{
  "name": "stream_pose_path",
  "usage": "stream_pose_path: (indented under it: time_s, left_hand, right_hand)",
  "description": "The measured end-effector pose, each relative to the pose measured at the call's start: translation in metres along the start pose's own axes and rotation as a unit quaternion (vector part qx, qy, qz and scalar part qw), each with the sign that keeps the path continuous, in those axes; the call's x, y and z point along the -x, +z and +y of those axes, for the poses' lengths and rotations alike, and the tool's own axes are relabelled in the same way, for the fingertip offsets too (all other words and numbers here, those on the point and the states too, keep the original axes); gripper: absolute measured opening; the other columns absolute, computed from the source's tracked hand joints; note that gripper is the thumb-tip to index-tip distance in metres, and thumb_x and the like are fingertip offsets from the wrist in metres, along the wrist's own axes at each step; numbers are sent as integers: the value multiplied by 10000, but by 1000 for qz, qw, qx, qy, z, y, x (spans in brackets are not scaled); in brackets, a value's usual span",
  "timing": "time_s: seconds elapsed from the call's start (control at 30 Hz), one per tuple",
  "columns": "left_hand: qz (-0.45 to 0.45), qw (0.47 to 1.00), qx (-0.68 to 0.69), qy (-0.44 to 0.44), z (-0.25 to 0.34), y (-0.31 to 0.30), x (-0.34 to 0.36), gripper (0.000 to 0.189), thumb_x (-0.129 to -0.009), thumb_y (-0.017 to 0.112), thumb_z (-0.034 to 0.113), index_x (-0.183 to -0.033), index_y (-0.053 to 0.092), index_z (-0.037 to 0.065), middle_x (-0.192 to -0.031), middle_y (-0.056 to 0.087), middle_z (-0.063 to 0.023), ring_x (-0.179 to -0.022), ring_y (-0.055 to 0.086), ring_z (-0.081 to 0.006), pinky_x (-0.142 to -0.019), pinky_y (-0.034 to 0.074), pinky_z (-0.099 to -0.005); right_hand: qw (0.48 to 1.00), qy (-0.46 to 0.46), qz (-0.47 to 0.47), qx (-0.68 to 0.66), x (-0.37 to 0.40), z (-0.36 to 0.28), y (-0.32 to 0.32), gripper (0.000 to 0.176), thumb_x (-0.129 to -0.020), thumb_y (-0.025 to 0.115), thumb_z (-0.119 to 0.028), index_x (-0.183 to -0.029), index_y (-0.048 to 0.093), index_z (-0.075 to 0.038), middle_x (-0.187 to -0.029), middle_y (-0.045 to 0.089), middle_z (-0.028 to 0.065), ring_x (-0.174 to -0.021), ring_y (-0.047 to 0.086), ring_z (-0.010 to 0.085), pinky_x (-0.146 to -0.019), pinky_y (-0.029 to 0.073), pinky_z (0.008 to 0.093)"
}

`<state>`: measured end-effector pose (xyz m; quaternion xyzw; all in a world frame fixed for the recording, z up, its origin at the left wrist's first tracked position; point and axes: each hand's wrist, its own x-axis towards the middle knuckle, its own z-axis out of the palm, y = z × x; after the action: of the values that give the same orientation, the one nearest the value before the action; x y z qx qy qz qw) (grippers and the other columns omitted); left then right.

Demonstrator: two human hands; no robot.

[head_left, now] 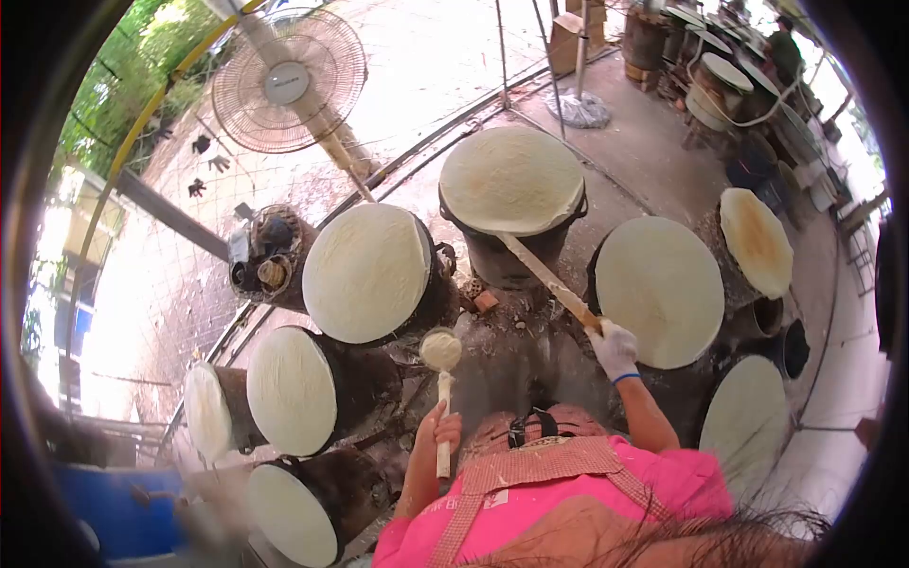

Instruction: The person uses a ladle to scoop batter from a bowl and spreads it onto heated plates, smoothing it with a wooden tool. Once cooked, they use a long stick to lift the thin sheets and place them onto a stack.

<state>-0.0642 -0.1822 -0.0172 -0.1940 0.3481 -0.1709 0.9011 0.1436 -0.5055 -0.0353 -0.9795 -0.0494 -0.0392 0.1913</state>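
My left hand [447, 431] is wrapped round the pale handle of a ladle [442, 351], whose round bowl holds cream-coloured batter. My right hand [615, 348], in a white glove, grips a long wooden scraper [549, 281]. The scraper's far end touches the near edge of a large round flatbread [512, 180] on the dark drum stove in the middle. Pale round sheets lie on stoves to either side, one at the left [367, 273] and one at the right [660, 292].
A browned flatbread [757, 242] is at the far right. More batter-covered stoves [292, 391] stand at the lower left. A large fan [288, 83] stands behind, beside a basket [272, 251] of dark items. A blue container [123, 511] is at lower left, and more drums [719, 90] at upper right.
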Motion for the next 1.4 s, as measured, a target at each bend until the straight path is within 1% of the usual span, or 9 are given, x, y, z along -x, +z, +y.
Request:
stream_pose_path:
  time_s: [0.23, 0.43, 0.63, 0.7, 0.9, 1.03, 1.13, 1.3, 1.4]
  left_hand:
    - [-18, 998, 11, -63, -4, 28, -27, 453, -933, 434, 377, -605, 316, 87, -513, 277, 7, -383, 295, -102, -333, 263, -254]
    - [50, 995, -10, -87, 21, 39, -35, 449, -924, 454, 393, -616, 316, 96, -504, 268, 24, -369, 277, -77, -313, 241, -231]
    - [172, 967, -130, -135, 61, 89, -44, 429, -936, 442, 374, -627, 320, 102, -501, 267, 33, -383, 254, -79, -336, 235, -214]
    - [172, 957, -157, -175, 83, 96, -52, 439, -934, 441, 386, -620, 313, 108, -500, 268, 32, -382, 247, -79, -333, 222, -217]
    - [190, 928, -176, -267, 129, 105, -83, 380, -928, 449, 365, -661, 353, 112, -509, 288, 24, -390, 256, -83, -323, 197, -220]
    - [155, 926, -177, -296, 149, 108, -108, 301, -922, 471, 318, -743, 438, 79, -530, 316, 14, -395, 276, -82, -315, 213, -213]
    - [148, 928, -164, -301, 145, 106, -120, 296, -923, 471, 314, -747, 440, 79, -532, 316, 15, -393, 275, -81, -313, 213, -213]
    - [164, 912, -176, -332, 107, 114, -151, 287, -924, 470, 308, -753, 443, 79, -535, 314, 16, -390, 275, -79, -311, 212, -212]
    - [200, 871, -203, -401, 56, 119, -208, 282, -925, 470, 304, -757, 445, 79, -536, 313, 17, -389, 275, -78, -309, 212, -212]
  right_hand:
    - [993, -84, -85, -4, -92, -56, 30, 350, -698, 698, -391, -859, 602, -95, -710, 645, 155, -698, 643, 315, -598, 496, 434]
    - [949, -306, 42, 55, -180, -111, 89, 271, -694, 654, -288, -883, 612, -98, -699, 608, 124, -641, 629, 302, -563, 477, 418]
    - [935, -349, -5, 55, -240, -139, 109, 272, -710, 630, -279, -871, 617, -60, -739, 614, 174, -735, 639, 308, -654, 505, 418]
    - [913, -388, -118, 49, -266, -138, 109, 228, -725, 609, -258, -843, 628, -65, -783, 626, 186, -757, 636, 324, -687, 507, 418]
    - [968, -202, -146, -35, -388, -130, 46, 273, -775, 546, -279, -926, 634, -69, -875, 642, 180, -818, 620, 345, -718, 477, 434]
    - [987, -88, 52, -121, -476, -88, -49, 265, -779, 541, -249, -905, 627, -32, -802, 643, 180, -723, 625, 316, -619, 460, 413]
    - [959, 88, 179, -201, -490, -48, -108, 205, -770, 553, -215, -812, 637, -33, -632, 609, 117, -566, 604, 215, -507, 446, 368]
    - [875, 172, 352, -286, -450, 79, -175, 184, -749, 563, -190, -775, 636, -24, -602, 586, 62, -524, 563, 155, -471, 424, 329]
    - [813, 183, 477, -277, -428, 226, -184, 138, -742, 563, -174, -759, 632, -56, -609, 571, 18, -486, 517, 132, -449, 400, 295]
